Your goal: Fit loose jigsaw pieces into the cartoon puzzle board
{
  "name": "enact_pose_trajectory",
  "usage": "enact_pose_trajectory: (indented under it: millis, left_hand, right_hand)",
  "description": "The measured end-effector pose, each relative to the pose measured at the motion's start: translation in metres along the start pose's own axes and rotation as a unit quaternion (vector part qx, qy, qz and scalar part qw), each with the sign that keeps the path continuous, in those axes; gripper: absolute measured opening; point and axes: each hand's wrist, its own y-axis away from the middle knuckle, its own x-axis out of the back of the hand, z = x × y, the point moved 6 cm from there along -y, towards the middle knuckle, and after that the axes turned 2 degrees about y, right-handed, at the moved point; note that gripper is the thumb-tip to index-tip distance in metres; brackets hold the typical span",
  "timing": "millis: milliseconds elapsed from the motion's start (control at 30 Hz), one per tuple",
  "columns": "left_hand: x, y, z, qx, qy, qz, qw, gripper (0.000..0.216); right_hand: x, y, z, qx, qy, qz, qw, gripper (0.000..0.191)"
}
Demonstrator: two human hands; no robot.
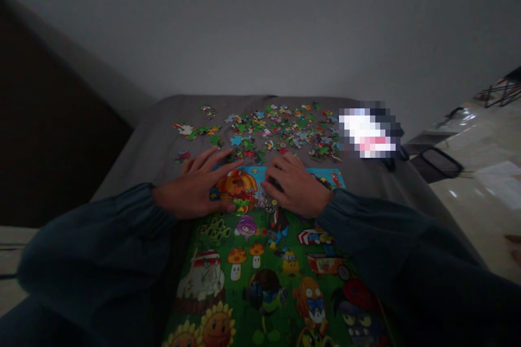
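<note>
As the left hand [196,187] and the right hand [296,187] lie palm down on the upper edge of a cartoon jigsaw puzzle picture [260,276], neither shows anything held, though whatever lies under the palms is hidden. Both are spread fairly wide, with the fingers gently curled. The left fingertips [238,164] point toward 2 o'clock and the right ones toward 10 o'clock, and the 2 hands stay just apart.

The puzzle picture runs from the hands toward 6 o'clock, showing mushrooms, sunflowers and other characters on green, with a blue strip beneath the hands. I cannot tell whether it is a box lid or assembled pieces. Loose multicoloured jigsaw pieces [260,133] lie scattered at 12 o'clock, just beyond the fingers, on a grey fabric cushion [163,130]. At 1 o'clock sits an object [368,130] too blurred to identify. Dark teal sleeves [93,244] cover both forearms. Further off at 2 o'clock is a black wire rack [500,87].
</note>
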Motion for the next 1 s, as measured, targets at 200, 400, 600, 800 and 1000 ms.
enact_pose_trajectory:
  millis: [200,400,600,800,1000]
  left_hand:
    - [-0.002,0.000,-0.004,-0.010,0.007,0.010,1.000,0.095]
    - [-0.003,-0.001,-0.007,-0.008,0.009,0.012,1.000,0.098]
    - [-0.002,0.000,-0.007,-0.008,0.008,0.012,1.000,0.096]
    - [-0.003,0.000,-0.006,0.001,0.006,0.003,1.000,0.096]
    - [0.013,-0.003,-0.012,-0.004,0.019,0.071,0.997,0.079]
  right_hand:
    - [0.002,0.007,-0.005,0.051,-0.009,0.017,0.999,0.030]
    - [-0.004,0.007,-0.001,0.027,-0.007,0.018,0.999,0.032]
    - [-0.002,0.007,-0.005,0.062,-0.018,0.048,0.997,0.026]
    - [0.001,0.011,-0.018,0.125,0.012,0.038,0.991,0.029]
    - [0.007,0.012,-0.015,0.108,0.012,0.058,0.992,0.028]
